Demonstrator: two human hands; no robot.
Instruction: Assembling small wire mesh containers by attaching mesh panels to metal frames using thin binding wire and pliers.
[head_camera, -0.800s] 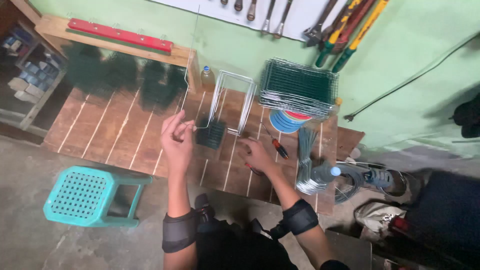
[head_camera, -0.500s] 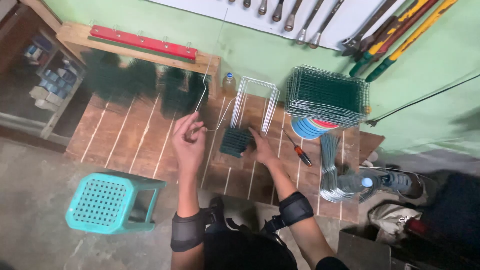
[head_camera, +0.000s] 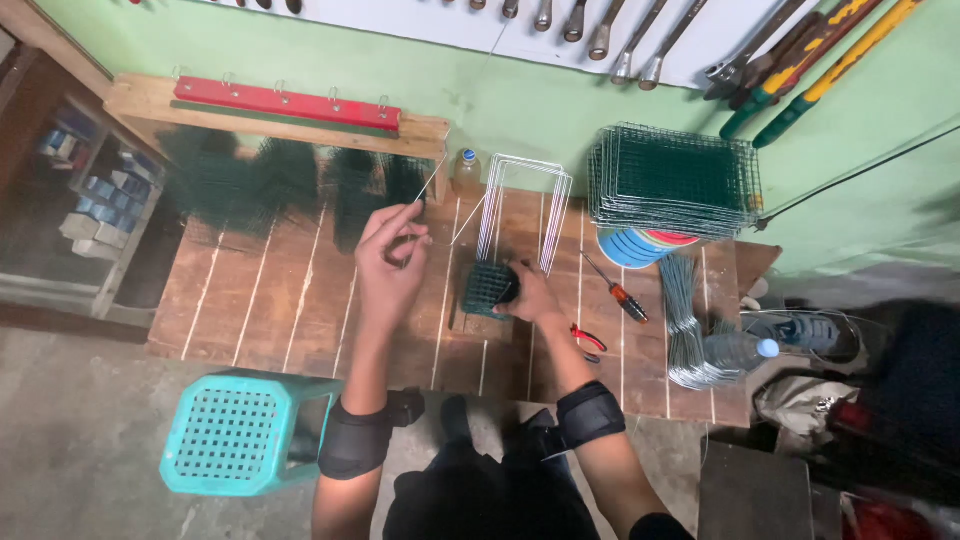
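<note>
My right hand (head_camera: 527, 295) grips a small green wire mesh piece (head_camera: 486, 290) that rests on the wooden slat platform (head_camera: 260, 310). Raised above the platform, my left hand (head_camera: 388, 262) pinches a thin white wire (head_camera: 440, 205) that runs up and to the right past its fingers. A bundle of bent white wire frames (head_camera: 520, 205) lies just beyond the mesh piece. Both forearms wear black bands.
A stack of green mesh panels (head_camera: 675, 180) sits on a round blue container at the right. A screwdriver (head_camera: 618, 290), red pliers (head_camera: 587, 342), grey wire loops (head_camera: 685, 320) and a plastic bottle (head_camera: 735, 350) lie nearby. A teal stool (head_camera: 235, 432) stands at left. Tools hang on the wall.
The view has shifted. My right hand has closed onto the green mesh piece. My left hand stays raised and has turned, now pinching the thin wire.
</note>
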